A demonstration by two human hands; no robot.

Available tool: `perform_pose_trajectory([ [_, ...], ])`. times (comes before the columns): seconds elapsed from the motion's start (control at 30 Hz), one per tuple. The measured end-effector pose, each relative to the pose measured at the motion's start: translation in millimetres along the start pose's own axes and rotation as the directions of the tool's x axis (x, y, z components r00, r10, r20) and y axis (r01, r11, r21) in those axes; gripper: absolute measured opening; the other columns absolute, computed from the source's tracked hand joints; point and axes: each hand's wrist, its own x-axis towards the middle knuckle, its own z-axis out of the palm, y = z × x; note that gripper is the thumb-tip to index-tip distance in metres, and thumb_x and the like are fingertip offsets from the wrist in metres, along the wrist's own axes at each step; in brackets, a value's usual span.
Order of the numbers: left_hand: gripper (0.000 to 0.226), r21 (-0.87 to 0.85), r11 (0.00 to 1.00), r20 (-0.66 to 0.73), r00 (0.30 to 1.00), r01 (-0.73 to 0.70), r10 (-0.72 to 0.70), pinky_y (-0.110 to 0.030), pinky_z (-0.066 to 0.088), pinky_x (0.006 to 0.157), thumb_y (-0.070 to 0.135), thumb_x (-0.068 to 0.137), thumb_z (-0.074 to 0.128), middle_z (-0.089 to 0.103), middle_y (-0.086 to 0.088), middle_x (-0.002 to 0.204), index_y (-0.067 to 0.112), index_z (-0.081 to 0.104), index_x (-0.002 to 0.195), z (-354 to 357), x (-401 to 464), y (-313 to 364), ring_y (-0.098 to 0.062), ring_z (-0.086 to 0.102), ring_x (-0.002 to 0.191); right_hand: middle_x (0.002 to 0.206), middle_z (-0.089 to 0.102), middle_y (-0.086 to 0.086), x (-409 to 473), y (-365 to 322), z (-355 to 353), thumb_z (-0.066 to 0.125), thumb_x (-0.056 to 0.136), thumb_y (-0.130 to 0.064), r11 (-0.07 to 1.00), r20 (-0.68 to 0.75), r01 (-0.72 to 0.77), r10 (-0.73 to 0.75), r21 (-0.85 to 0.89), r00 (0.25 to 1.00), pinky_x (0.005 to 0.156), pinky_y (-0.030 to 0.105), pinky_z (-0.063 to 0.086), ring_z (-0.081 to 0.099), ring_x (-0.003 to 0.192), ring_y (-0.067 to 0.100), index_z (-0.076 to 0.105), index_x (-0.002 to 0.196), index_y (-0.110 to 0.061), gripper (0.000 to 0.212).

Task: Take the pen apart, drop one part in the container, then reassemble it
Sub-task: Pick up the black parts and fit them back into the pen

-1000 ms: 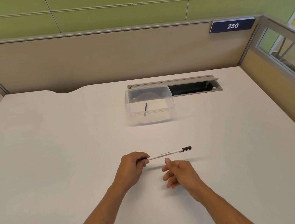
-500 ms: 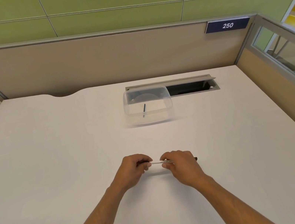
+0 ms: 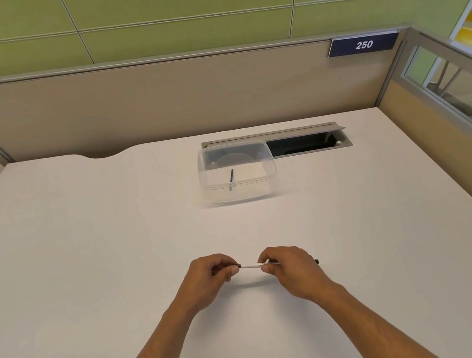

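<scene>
A thin white pen [image 3: 251, 266] with dark ends lies level between my hands, just above the white desk [image 3: 87, 266]. My left hand [image 3: 210, 276] pinches its left end. My right hand [image 3: 290, 266] grips the middle and right part, and only the dark right tip [image 3: 316, 261] pokes out past the fingers. Further back stands a clear plastic container [image 3: 269, 170] with a small dark pen part [image 3: 231, 179] lying inside it.
An open cable slot [image 3: 307, 143] with a grey flap sits in the desk just behind and right of the container. Beige partition walls [image 3: 153, 105] close off the back and right side. A "250" sign [image 3: 363, 45] hangs at the back right.
My right hand, open beside the pen a second ago, has closed on its right part. Both hands now hold the pen; the view tilted slightly.
</scene>
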Motion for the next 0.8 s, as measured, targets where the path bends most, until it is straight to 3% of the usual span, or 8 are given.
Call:
perform_pose_trajectory([
  [0.17,0.011,0.076,0.997,0.061,0.998,-0.027,0.023,-0.01,0.041,0.062,0.019,0.09,0.063,0.066,0.009,0.068,0.025,0.069,0.083,2.9,-0.7,-1.0,-0.001,0.056,0.064,0.081,0.059,-0.014,-0.5,1.3,0.9,0.057,0.091,-0.029,1.0,0.011,0.014,-0.014,0.012,1.0,0.068,0.026,0.035,0.053,0.078,0.009,0.065,0.096,-0.027,0.009],
  [0.57,0.02,0.138,0.99,0.102,0.994,0.03,-0.044,-0.015,0.036,0.054,0.027,0.092,0.059,0.066,0.007,0.065,0.027,0.065,0.073,8.9,-4.3,-2.9,-0.001,0.046,0.054,0.073,0.061,-0.013,-4.6,3.4,12.6,0.061,0.089,-0.024,0.999,0.0,0.009,-0.009,0.052,1.0,0.066,0.027,0.042,0.057,0.072,0.014,0.067,0.088,-0.024,0.007],
  [0.8,0.02,0.102,0.994,0.107,0.993,0.045,-0.056,-0.014,0.035,0.051,0.027,0.093,0.057,0.063,0.005,0.063,0.021,0.066,0.077,10.3,-6.1,-3.0,-0.002,0.043,0.052,0.072,0.061,-0.013,-5.7,3.3,14.1,0.06,0.09,-0.024,0.998,-0.006,0.009,-0.008,0.065,1.0,0.061,0.021,0.038,0.055,0.07,0.012,0.068,0.089,-0.022,0.009],
])
